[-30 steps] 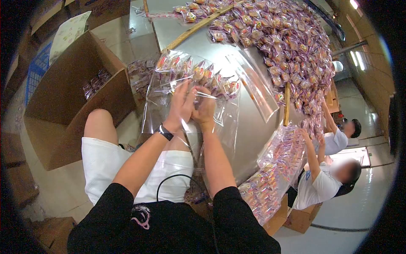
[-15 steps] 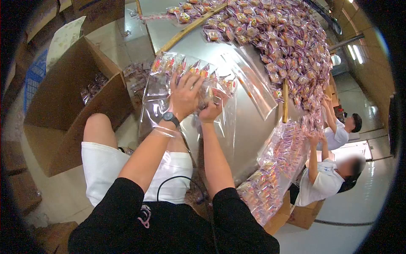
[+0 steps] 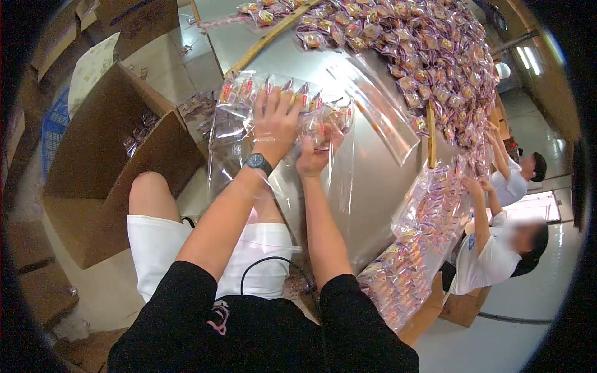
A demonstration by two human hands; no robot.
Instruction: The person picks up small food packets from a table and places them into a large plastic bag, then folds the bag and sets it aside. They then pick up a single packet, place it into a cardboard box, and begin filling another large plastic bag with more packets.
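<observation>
Fingers of the left hand (image 3: 275, 129) are spread on the clear bag (image 3: 231, 160), left of centre, seemingly so the packet row (image 3: 246, 91) is steadied; one packet (image 3: 314, 129) is clamped by the right hand (image 3: 312, 163).

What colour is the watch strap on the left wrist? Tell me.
The watch strap is black, best seen in the head view.
</observation>
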